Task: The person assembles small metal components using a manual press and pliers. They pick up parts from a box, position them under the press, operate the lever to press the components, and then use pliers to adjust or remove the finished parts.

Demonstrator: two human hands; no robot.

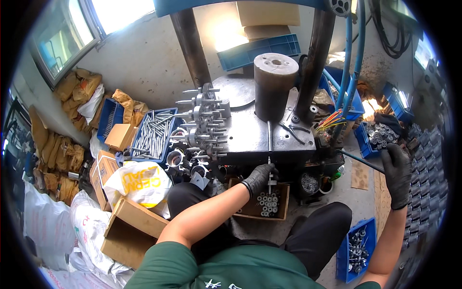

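My left hand (pixel 260 177), in a dark glove, is closed around a slim metal shaft (pixel 270 179) with a small collar, held upright at the front edge of the press table. Just above it, a bright rod (pixel 269 137) lies in line with the shaft on the steel table. My right hand (pixel 397 176), also gloved, is at the end of a dark lever (pixel 361 161) that sticks out from the press. Its fingers look bent over the lever, though their undersides are hidden. Below my left hand, a box (pixel 285 202) holds several small round metal parts.
A rack of shafts (pixel 202 120) stands left on the press table, by a thick steel cylinder (pixel 275 82). Blue bins hold long rods (pixel 153 132), round parts (pixel 382 135) and shaft pieces (pixel 357 248). An open carton (pixel 130 233) and white sacks (pixel 89 226) lie left. Metal parts are stacked right (pixel 426 183).
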